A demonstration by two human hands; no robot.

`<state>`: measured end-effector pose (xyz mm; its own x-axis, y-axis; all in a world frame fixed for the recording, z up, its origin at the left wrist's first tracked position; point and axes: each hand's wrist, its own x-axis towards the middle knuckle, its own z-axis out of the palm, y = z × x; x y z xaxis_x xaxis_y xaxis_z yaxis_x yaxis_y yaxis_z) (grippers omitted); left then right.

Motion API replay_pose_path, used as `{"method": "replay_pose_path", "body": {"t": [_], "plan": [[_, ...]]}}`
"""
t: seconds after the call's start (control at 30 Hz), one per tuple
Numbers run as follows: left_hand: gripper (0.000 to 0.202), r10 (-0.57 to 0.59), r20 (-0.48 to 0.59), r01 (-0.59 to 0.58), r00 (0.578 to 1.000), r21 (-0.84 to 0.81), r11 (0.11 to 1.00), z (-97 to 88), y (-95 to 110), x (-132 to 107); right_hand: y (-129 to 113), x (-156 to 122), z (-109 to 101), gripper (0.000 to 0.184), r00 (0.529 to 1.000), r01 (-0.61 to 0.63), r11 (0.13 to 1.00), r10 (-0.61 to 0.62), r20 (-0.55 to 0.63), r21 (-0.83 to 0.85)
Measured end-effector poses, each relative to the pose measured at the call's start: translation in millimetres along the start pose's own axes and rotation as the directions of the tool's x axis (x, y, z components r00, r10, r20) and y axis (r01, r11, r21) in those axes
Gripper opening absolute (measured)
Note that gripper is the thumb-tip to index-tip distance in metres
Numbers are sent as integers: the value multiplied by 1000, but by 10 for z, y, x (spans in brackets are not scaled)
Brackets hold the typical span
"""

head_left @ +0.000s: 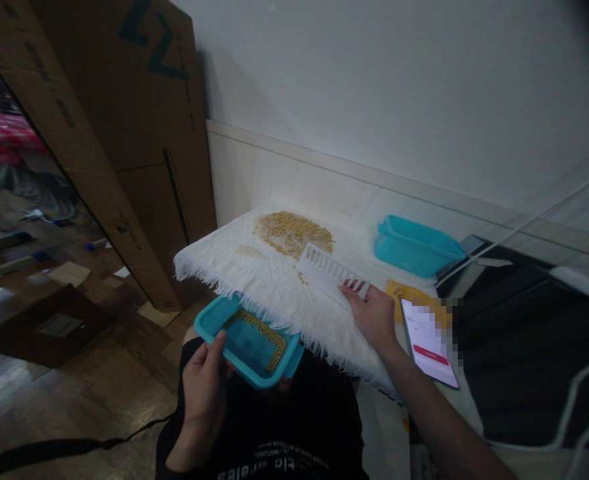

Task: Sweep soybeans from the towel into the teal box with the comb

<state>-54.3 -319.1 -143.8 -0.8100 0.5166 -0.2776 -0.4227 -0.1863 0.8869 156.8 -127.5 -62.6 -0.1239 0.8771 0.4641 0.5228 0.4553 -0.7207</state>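
My left hand (pixel 205 383) grips the near-left rim of a teal plastic container (pixel 249 343), thumb over the edge. The container sits above my lap, partly under the fringed edge of a white cloth (pixel 224 263). Yellow beans, which look like soybeans, line its inner edges. My right hand (pixel 372 313) is closed on one end of a white slotted plastic strip (pixel 324 272), held low over the cloth. Beyond the strip's far end, a pile of soybeans (pixel 292 230) is spread on the cloth, with a few loose ones near the strip.
A second teal container (pixel 417 247) stands at the back right by the wall. A phone (pixel 427 347) with a lit screen lies right of my right forearm, near a yellow packet (pixel 397 291). A tall cardboard box (pixel 139 147) stands on the left; white cables (pixel 529 220) cross the right.
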Motion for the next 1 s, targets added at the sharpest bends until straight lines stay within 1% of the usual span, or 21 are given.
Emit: {"method": "replay_pose_path", "body": {"t": [0.63,0.8,1.0], "plan": [[41,-3,16,3,1000,-1,1000,-33,-42,6,-117,-89,74,41,997,-16,997,11,72,80],[43,-10,16,10,1000,-5,1000,1,-4,-26,-176,-130,109,38,996,-26,996,19,91,80],[45,7,11,-7,1000,6,1000,25,2,-37,-245,-230,161,35,991,-52,989,34,128,136]]}}
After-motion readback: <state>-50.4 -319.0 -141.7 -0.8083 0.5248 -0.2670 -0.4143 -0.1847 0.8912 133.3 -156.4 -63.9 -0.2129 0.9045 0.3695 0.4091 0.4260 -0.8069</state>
